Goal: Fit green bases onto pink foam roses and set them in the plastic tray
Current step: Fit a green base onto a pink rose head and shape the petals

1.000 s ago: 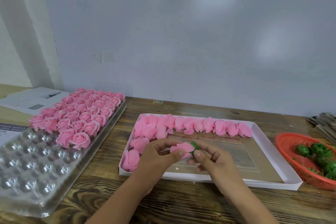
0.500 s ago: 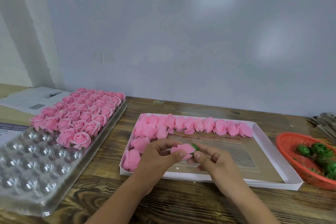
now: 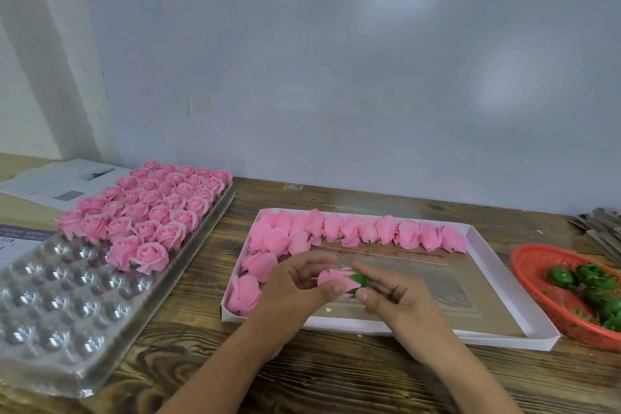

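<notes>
One pink rose [image 3: 331, 279] is being pinched between the thumb and fingers of the left hand [image 3: 295, 282], while a green base [image 3: 358, 279] is being pressed onto its end by the pinching fingertips of the right hand [image 3: 393, 296] — both are being held just above the white box [image 3: 504, 282]. Inside that box, eleven loose roses [image 3: 369, 228] are being kept in a back row, with about five more at the left end. In the clear plastic tray [image 3: 57, 312], finished roses [image 3: 158, 208] are being stored in the far cells — roughly forty, though an exact count cannot be told. Green bases [image 3: 591, 276], about six visible, are being kept in the red basket [image 3: 537, 259] on the wooden table [image 3: 336, 376]
</notes>
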